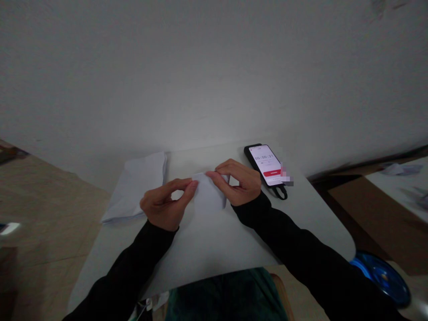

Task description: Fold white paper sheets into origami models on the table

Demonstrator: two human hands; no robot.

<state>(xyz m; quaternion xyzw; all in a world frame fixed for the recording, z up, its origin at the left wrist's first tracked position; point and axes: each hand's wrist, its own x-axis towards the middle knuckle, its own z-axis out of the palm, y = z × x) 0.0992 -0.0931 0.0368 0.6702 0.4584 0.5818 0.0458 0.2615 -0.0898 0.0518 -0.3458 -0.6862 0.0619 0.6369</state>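
Observation:
A small white sheet of paper (210,196), seemingly folded, is held up over the white table between my two hands. My left hand (170,200) pinches its upper left corner between thumb and forefinger. With thumb and forefinger pressed together, my right hand (239,182) grips the top edge farther right. The paper's lower part hangs toward the tabletop; whether it touches the surface I cannot tell. Beyond my left hand lies a stack of white paper (137,185). Close to my right hand is a phone (265,165) showing a running timer.
The white table (214,243) stands against a grey wall (207,80). The phone rests on a black object with a strap loop (281,192). To the lower right, a blue plastic item (384,276) sits below table height, near brown cardboard (377,218).

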